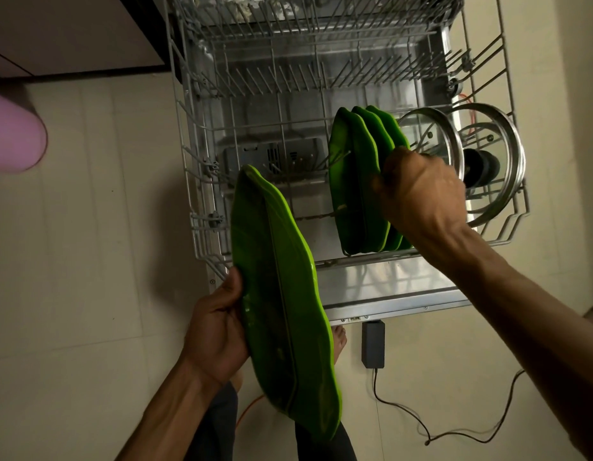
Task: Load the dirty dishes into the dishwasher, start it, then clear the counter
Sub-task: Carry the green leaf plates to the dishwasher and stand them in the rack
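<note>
My left grip (pixel 215 331) holds a long green leaf-shaped plate (pixel 281 294) on edge. My right grip (pixel 418 191) clasps the green leaf-shaped plates (pixel 355 181) standing in the grey wire dishwasher rack (pixel 202 181), beside two glass lids (pixel 454 151).

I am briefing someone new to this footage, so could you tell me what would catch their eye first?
Bright green leaf-shaped plates: the left hand holds one plate over the floor, while the right hand grips the three racked plates standing in the lower rack. Right of them stand two glass lids.
</note>
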A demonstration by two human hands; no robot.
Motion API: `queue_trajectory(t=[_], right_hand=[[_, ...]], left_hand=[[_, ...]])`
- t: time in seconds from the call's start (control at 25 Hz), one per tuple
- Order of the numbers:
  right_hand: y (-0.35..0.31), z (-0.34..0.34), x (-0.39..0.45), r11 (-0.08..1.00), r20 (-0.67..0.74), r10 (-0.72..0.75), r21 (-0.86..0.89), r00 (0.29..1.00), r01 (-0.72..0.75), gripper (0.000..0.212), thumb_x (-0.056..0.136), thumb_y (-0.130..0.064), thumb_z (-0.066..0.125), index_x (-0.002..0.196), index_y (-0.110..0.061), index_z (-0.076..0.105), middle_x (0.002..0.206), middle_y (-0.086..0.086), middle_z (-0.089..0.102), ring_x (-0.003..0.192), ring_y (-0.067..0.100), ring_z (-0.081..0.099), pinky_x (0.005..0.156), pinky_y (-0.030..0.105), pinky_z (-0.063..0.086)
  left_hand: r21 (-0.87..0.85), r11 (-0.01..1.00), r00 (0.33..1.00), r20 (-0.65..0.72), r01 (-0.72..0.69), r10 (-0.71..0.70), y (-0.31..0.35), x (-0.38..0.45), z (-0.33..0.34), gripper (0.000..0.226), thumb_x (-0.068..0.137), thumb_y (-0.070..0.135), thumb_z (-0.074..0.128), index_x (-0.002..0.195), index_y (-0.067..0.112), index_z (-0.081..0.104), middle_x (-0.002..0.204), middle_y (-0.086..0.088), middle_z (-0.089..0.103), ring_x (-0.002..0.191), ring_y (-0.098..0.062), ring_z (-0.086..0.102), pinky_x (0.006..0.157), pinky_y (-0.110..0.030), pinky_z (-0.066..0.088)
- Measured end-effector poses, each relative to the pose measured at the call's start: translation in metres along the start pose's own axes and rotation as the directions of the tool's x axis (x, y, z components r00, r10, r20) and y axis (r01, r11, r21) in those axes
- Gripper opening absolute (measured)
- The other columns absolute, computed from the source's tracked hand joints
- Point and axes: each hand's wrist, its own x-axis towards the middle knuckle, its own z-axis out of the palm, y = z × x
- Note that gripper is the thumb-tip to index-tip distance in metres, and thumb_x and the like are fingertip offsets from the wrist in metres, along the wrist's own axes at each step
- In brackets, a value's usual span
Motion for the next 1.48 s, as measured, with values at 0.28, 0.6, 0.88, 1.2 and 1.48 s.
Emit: queue_trajectory(t=[0.28,0.6,0.88,1.2,1.48], right_hand=[[-0.029,-0.044,-0.083,0.617,0.239,-0.087,0.775,0.967,-0.136,0.038,0.089,-0.050,0.044,0.098,-0.020,0.066,0.087,-0.001,0.072,0.070,0.011,0.070,0.054,0.029,0.058],[-0.041,-0.063,-0.121,0.787,0.048,-0.228,0.597,0.973,0.154,0.033,0.096,-0.035,0.044,0.123,-0.024,0.058,0.075,-0.022,0.060,0.071,0.001,0.066,0.055,0.010,0.053],[-0.017,-0.096,-0.073,0.935,-0.169,-0.050,0.339,0.984,0.106,0.029,0.095,-0.027,0.048,0.119,-0.017,0.061,0.087,0.007,0.071,0.064,0.021,0.068,0.064,0.038,0.060],[-0.011,-0.059,-0.025,0.973,-0.164,-0.059,0.209,0.985,0.093,0.017,0.094,-0.018,0.053,0.107,-0.009,0.060,0.083,0.005,0.060,0.069,0.025,0.057,0.066,0.029,0.045],[-0.014,-0.029,-0.011,0.987,-0.084,-0.057,0.148,0.995,0.069,0.015,0.091,-0.018,0.053,0.098,-0.005,0.056,0.083,0.020,0.060,0.076,0.041,0.060,0.069,0.050,0.055]], left_hand=[[0.109,0.992,0.971,-0.220,-0.071,0.094,-0.003,0.000,0.024,0.062,0.044,0.023,0.097,0.101,0.008,0.077,0.109,-0.016,0.072,0.097,-0.031,0.071,0.069,-0.044,0.059],[0.508,0.852,0.915,-0.272,-0.128,0.300,-0.022,0.010,0.064,0.050,0.085,0.039,0.051,0.125,0.009,0.060,0.124,-0.018,0.065,0.114,-0.034,0.063,0.096,-0.049,0.052],[0.960,-0.045,0.769,0.248,-0.275,0.589,-0.074,0.001,0.121,0.052,0.096,0.049,0.044,0.145,0.033,0.036,0.147,0.015,0.038,0.129,0.010,0.037,0.099,-0.004,0.035],[0.949,-0.167,0.846,0.314,-0.267,0.431,-0.103,0.023,0.119,0.051,0.095,0.039,0.047,0.145,0.028,0.041,0.145,0.009,0.044,0.133,-0.006,0.041,0.108,-0.022,0.037],[0.958,-0.219,0.817,0.276,-0.188,0.506,-0.085,0.049,0.105,0.037,0.091,0.041,0.056,0.118,0.017,0.065,0.110,0.002,0.068,0.099,-0.013,0.065,0.085,-0.028,0.055]])
